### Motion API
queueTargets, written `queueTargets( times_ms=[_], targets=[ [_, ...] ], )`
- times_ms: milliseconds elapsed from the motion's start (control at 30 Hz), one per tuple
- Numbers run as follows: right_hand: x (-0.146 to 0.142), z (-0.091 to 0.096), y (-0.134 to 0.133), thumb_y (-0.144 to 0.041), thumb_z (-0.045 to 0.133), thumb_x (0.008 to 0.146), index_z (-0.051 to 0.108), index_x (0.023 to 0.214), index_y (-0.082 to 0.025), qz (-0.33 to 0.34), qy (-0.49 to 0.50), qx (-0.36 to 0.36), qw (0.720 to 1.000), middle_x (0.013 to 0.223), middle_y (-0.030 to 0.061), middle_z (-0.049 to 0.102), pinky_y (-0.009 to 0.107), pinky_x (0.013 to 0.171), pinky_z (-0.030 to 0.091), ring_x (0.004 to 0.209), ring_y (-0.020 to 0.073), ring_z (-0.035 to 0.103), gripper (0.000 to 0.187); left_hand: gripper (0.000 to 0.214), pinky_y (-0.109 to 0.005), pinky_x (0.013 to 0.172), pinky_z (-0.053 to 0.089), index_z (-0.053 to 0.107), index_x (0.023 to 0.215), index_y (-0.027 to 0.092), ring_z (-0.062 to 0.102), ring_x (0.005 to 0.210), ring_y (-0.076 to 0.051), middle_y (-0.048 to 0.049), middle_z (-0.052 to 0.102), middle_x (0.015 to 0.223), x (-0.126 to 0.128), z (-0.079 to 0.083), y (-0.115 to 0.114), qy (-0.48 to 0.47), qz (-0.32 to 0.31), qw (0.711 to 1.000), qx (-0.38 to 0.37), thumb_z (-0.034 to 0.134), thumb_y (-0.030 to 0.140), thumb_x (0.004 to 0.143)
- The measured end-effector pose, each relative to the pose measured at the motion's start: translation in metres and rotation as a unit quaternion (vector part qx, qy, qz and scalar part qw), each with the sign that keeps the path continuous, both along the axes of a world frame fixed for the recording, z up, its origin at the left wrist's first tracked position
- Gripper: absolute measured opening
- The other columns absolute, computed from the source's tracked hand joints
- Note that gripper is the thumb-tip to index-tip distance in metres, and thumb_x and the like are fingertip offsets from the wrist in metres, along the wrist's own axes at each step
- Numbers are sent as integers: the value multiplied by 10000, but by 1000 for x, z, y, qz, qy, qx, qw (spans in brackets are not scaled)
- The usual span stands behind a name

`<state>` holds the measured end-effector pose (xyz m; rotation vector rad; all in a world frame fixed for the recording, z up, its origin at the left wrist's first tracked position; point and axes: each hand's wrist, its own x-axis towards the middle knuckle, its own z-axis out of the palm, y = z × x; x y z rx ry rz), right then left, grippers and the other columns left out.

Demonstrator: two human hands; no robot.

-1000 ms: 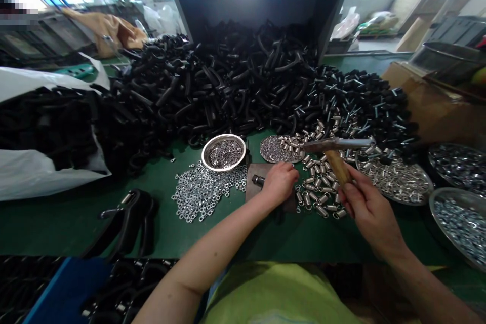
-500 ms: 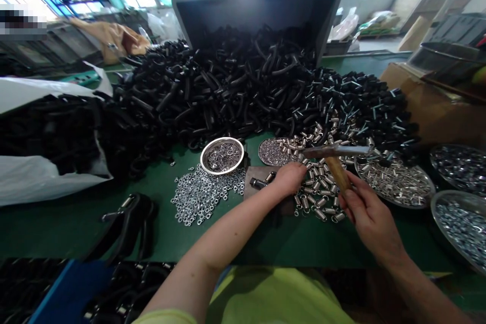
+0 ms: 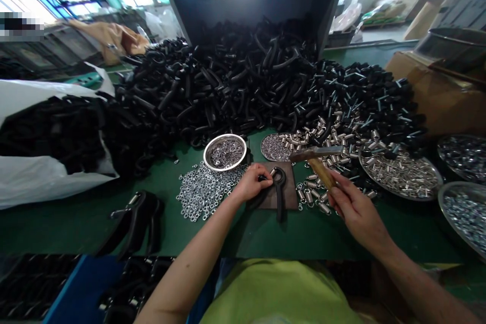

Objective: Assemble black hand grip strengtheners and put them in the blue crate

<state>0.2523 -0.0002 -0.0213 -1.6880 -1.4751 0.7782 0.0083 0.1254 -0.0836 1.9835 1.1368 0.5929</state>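
My left hand (image 3: 251,182) rests on a dark metal plate (image 3: 289,193) on the green table, fingers closed on a black curved handle part (image 3: 279,185) with a small spring at its top. My right hand (image 3: 355,210) grips the wooden handle of a hammer (image 3: 316,158), whose metal head hovers just above and to the right of the plate. Loose silver springs (image 3: 317,197) lie between the plate and my right hand.
A huge heap of black handles (image 3: 235,81) spills from a tipped grey bin (image 3: 258,0). A steel bowl (image 3: 225,152), scattered washers (image 3: 201,190), trays of small metal parts (image 3: 402,174) and a cardboard box (image 3: 436,91) surround the work spot. Assembled black grips (image 3: 136,217) lie at left.
My left hand moved left off the spring pile and now holds a black handle part on the plate. The hammer has come down and left, closer to the plate.
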Motion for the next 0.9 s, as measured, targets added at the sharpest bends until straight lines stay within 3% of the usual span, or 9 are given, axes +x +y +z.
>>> queueTargets(
  times_ms=[267, 533, 800, 900],
  targets=[
    [-3, -5, -1, -383, 397, 912, 426, 1342, -238, 14, 24, -1, 1000, 732, 7, 575, 254, 599, 498, 641, 144, 566, 454, 81, -318, 896, 382, 692, 773, 210, 512, 972, -188, -33, 592, 947, 4, -2, -1, 1, 15, 1000, -14, 680, 254, 706],
    [-10, -4, 1, -380, 373, 923, 430, 1337, -245, 30, -8, -12, 999, 740, 4, 586, 249, 585, 475, 622, 137, 558, 439, 59, -270, 756, 440, 686, 675, 183, 568, 804, -164, -11, 623, 823, 14, 5, 7, 32, 48, 992, -116, 683, 232, 642],
    [-14, -11, 1, -355, 345, 928, 439, 1332, -217, 71, -70, -14, 995, 735, 15, 626, 273, 596, 481, 622, 157, 584, 437, 123, -271, 792, 428, 670, 762, 174, 552, 854, -155, -16, 606, 899, 7, 0, -1, -3, 60, 995, -79, 696, 240, 661],
    [-17, -12, 3, -347, 331, 932, 440, 1329, -212, 94, -94, -17, 991, 873, 47, 669, 282, 650, 493, 711, 167, 620, 433, 131, -277, 796, 418, 648, 771, 176, 544, 847, -153, -15, 592, 886, 5, -2, -7, -14, 62, 997, -44, 705, 230, 666]
  ],
)
